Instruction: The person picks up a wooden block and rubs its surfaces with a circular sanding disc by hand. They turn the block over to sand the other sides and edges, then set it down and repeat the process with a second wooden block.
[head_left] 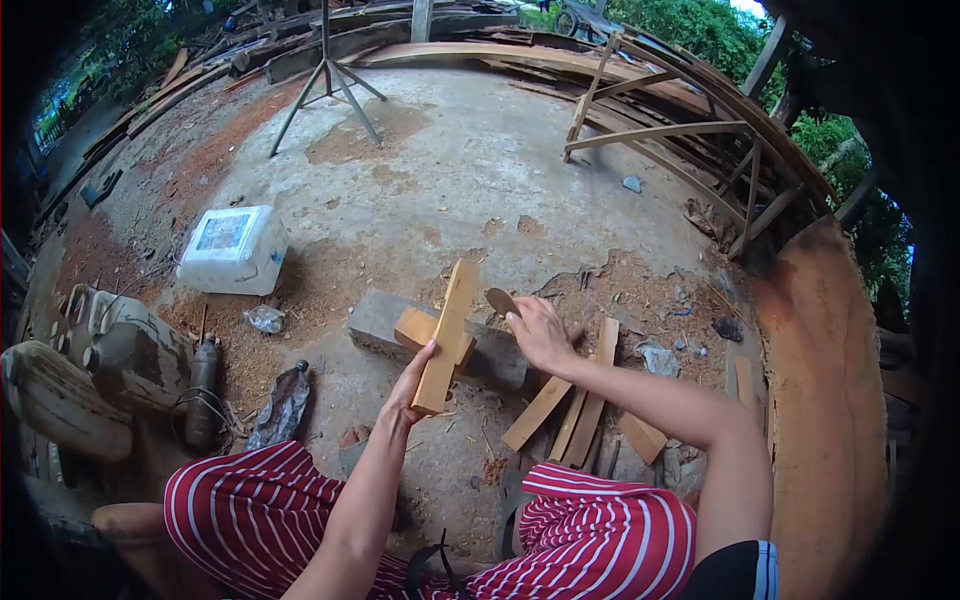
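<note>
My left hand [408, 385] is wrapped round the lower part of a light wooden piece [452, 315], held tilted up over a grey block [380, 318] on the ground. A shorter wooden piece [415, 326] crosses behind it. To the right, my right hand [540, 335] is closed on a flat brownish tool [501, 301] with a rounded end, a little apart from the wood. The tool's grip is hidden by my fingers. Several loose wooden strips [592, 392] lie on the ground below my right forearm.
On the left are a white plastic container [233, 250], dirty jugs [135, 345] and a dark bottle [203, 393]. A tripod stand [328, 85] is at the back, a wooden frame [660, 130] at the back right, and a large plank [825, 400] along the right.
</note>
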